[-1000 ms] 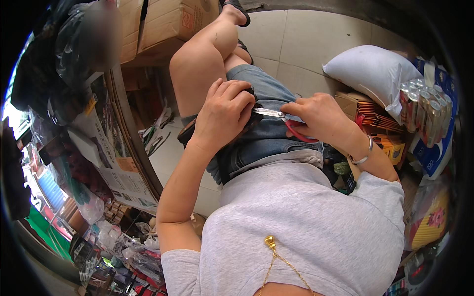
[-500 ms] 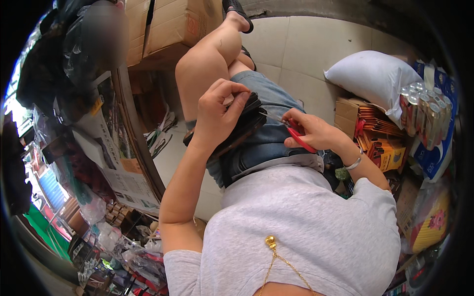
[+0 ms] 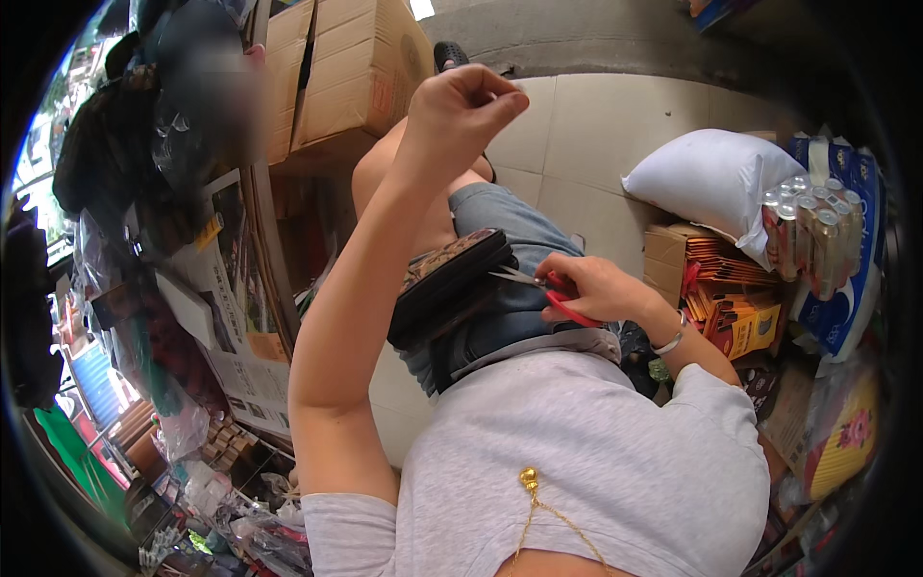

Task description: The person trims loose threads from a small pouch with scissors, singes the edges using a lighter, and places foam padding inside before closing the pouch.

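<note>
Right hand (image 3: pixel 591 288) holds scissors (image 3: pixel 553 293) beside pouch (image 3: pixel 447 284)

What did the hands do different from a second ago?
The left hand let go of the dark patterned pouch and rose, fingertips pinched together. The pouch now lies alone on the lap. The right hand kept hold of the red-handled scissors, blades at the pouch's edge. The white pillow stayed put.

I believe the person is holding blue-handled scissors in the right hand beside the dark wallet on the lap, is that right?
Not quite: the head view shows the scissors have red handles, not blue. The right hand does hold them beside the dark wallet on the lap.
</note>
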Available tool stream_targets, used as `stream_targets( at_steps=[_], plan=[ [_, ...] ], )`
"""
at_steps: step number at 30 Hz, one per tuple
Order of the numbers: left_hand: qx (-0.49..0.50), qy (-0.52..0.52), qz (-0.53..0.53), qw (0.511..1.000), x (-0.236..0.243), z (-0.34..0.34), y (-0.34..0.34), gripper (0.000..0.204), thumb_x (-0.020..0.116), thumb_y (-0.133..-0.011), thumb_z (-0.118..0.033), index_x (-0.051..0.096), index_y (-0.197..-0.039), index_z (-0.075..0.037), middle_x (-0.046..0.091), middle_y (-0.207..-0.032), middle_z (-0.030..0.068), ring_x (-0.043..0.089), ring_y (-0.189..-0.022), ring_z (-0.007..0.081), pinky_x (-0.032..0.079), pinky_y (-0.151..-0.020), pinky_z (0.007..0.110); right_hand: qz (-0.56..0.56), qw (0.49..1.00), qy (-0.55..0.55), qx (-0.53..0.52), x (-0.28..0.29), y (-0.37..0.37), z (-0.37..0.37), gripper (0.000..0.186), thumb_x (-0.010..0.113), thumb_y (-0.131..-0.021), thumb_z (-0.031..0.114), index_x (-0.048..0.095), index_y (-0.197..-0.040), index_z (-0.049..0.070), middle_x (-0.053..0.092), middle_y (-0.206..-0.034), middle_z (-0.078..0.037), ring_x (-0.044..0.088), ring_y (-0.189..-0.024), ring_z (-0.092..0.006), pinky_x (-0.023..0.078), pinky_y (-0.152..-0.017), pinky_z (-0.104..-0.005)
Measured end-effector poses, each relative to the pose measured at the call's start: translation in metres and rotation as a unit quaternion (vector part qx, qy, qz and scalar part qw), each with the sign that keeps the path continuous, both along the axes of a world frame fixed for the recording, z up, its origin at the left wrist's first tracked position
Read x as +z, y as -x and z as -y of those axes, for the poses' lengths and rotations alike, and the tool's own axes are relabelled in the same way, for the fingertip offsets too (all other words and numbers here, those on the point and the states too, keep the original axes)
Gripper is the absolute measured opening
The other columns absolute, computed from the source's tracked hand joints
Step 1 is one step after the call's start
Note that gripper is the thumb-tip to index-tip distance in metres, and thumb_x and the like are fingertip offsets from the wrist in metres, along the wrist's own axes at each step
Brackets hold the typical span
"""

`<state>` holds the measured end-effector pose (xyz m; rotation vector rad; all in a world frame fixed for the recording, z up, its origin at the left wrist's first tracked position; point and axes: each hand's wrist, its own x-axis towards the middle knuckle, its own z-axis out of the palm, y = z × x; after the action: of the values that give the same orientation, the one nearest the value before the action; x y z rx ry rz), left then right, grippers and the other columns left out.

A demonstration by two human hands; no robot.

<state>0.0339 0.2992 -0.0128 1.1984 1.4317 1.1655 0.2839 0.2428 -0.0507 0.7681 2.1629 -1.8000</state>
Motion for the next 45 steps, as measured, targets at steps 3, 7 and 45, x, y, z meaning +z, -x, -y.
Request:
stream_targets(
  at_steps=[3,7,45],
  plan=[
    [0.016,-0.003,-0.155,0.988,-0.016,-0.026,-0.001,0.053,0.07,-0.084,-0.013,0.048,-0.128,0.007,0.059,-0.119,0.023,0.054,-0.118,0.0277,0.042,-0.1,0.033,-0.036,0.999,-0.024,-0.031,-0.003,0.002,0.008,0.052,0.076,-0.077,0.043,0.056,-0.111,0.008,0.064,-0.088,-0.013,0.063,-0.083,-0.0315,0.049,-0.074,-0.0379],
    [-0.012,-0.012,-0.232,0.973,-0.018,-0.021,-0.001,0.086,0.073,-0.079,-0.019,0.023,-0.146,0.002,0.04,-0.14,0.0328,0.036,-0.136,0.0376,0.03,-0.11,0.038,-0.022,0.999,-0.022,-0.034,-0.001,-0.001,0.007,0.052,0.075,-0.077,0.043,0.056,-0.111,0.008,0.064,-0.089,-0.014,0.063,-0.083,-0.0318,0.049,-0.074,-0.0381],
    [-0.012,0.18,-0.168,0.969,-0.006,0.137,0.047,0.019,0.066,-0.075,-0.017,0.059,-0.08,0.001,0.055,-0.078,0.0113,0.054,-0.077,0.0216,0.045,-0.072,0.033,-0.192,0.912,0.129,-0.34,-0.036,0.11,0.032,0.056,0.071,-0.07,0.01,0.041,-0.116,0.004,0.049,-0.083,-0.003,0.048,-0.074,-0.011,0.044,-0.07,-0.024]
  ],
)
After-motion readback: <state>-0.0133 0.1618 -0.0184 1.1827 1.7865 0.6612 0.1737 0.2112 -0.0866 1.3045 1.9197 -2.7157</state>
